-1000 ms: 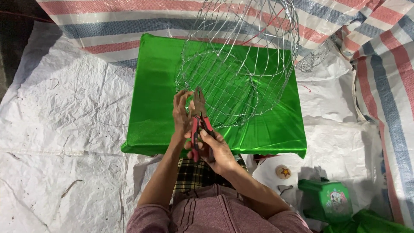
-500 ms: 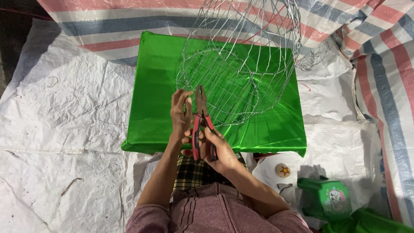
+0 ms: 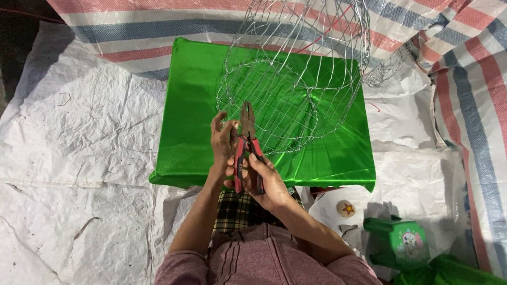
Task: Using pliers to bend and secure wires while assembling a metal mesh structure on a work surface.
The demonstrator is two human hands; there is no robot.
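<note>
Silver wire-mesh basket frame (image 3: 296, 79), on green foil-covered worktop (image 3: 185, 126): left hand (image 3: 223, 140) pinched its rim; right hand (image 3: 266, 182) gripped red-handled pliers (image 3: 246, 145). Risk: loose wire springing, pricking fingers.

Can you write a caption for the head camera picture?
Two hands work red-handled pliers on a wire basket over a green board.

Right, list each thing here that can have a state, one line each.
Pliers: red-handled, jaws shut, pointing up at the wire.
Wire basket frame: tilted on its side, unfinished mesh.
Right hand: gripping the pliers' handles.
Left hand: pinching the frame's rim.
Green block: lying flat, wrapped in shiny foil.
</note>
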